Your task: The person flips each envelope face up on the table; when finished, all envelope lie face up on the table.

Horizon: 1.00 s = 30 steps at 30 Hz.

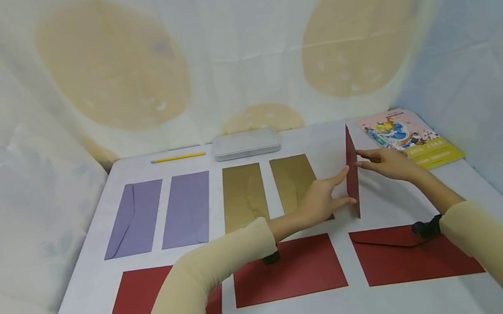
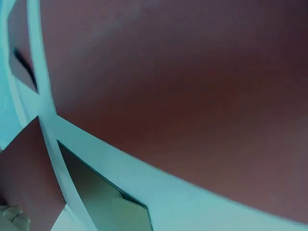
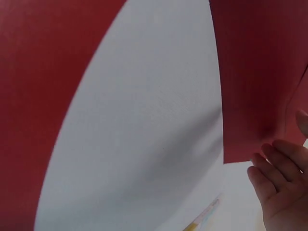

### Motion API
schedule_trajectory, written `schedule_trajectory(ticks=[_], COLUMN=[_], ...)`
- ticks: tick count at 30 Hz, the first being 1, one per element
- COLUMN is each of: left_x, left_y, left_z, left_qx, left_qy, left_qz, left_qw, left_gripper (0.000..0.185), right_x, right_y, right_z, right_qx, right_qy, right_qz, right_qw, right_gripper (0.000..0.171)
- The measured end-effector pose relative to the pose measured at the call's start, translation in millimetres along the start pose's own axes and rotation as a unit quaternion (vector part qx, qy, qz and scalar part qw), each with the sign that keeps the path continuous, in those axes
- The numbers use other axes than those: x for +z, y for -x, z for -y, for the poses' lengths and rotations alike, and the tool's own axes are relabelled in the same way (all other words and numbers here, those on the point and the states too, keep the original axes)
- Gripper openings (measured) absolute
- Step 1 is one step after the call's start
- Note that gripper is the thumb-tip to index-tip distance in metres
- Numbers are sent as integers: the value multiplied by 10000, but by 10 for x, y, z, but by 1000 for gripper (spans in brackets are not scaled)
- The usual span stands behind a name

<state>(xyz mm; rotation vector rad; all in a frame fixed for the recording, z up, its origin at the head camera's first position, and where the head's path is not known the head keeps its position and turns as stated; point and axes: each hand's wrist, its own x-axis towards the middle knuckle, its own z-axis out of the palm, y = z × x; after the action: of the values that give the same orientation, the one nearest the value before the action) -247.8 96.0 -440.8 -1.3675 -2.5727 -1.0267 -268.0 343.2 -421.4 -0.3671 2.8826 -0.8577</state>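
A dark red envelope (image 1: 355, 183) stands upright above the table, nearly edge-on in the head view. On its left face rest the spread fingers and thumb of my left hand (image 1: 322, 202). My right hand (image 1: 391, 163) meets the other face with nearly straight fingertips. The right wrist view shows that hand (image 3: 284, 185) with extended fingers beside the red envelope (image 3: 255, 82). Below my forearms lie more red envelopes: one at left (image 1: 142, 297), one in the middle (image 1: 292, 273) and one with a flap at right (image 1: 416, 262). Fingertips (image 2: 14, 216) appear in the left wrist view's corner.
Two purple envelopes (image 1: 140, 216) lie at the left and two gold envelopes (image 1: 242, 192) in the middle. Along the back are a yellow pencil (image 1: 181, 157), a light grey case (image 1: 246, 144) and a pink-and-yellow book (image 1: 423, 146). Patterned cloth hangs around the table.
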Motion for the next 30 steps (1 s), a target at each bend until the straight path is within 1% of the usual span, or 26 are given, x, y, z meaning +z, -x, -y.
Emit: schedule_trajectory(ticks=[3, 7, 9, 13, 15, 17, 19, 22, 26, 28, 30], left_x=[25, 34, 37, 87, 122, 163, 201, 240, 269, 277, 282], left_y=[-12, -10, -6, 5, 8, -2, -20, -57, -94, -105, -116], left_z=[14, 17, 18, 46, 63, 74, 81, 81, 64, 54, 46], left_qx=[-288, -624, -818, -1198, -1303, -1293, -1181, -966, -809, -769, -731], left_qy=[180, 422, 499, 435, 351, 275, 75, -438, -1198, -1431, -1540], left_qz=[-161, -172, -62, 272, 441, 559, 691, 916, 1207, 1283, 1319], left_qw=[9993, 9970, 9954, 9915, 9899, 9897, 9906, 9901, 9821, 9783, 9765], left_gripper=[74, 72, 71, 67, 67, 66, 65, 63, 62, 61, 61], right_x=[38, 81, 102, 146, 164, 177, 185, 199, 218, 221, 219], right_y=[5, 0, -1, -2, -1, 4, 8, 5, -11, -20, -25], right_z=[9, -8, -21, -41, -39, -53, -63, -93, -125, -137, -142], right_qx=[-43, -30, -10, 1, -53, -82, -91, -31, 70, 92, 107], right_qy=[19, 216, 308, 510, 560, 613, 672, 746, 704, 664, 624], right_qz=[213, 241, 221, 213, 194, 185, 188, 240, 324, 350, 364], right_qw=[9998, 9995, 9993, 9985, 9982, 9979, 9975, 9969, 9970, 9971, 9973], right_gripper=[63, 65, 66, 67, 67, 66, 66, 66, 68, 68, 69])
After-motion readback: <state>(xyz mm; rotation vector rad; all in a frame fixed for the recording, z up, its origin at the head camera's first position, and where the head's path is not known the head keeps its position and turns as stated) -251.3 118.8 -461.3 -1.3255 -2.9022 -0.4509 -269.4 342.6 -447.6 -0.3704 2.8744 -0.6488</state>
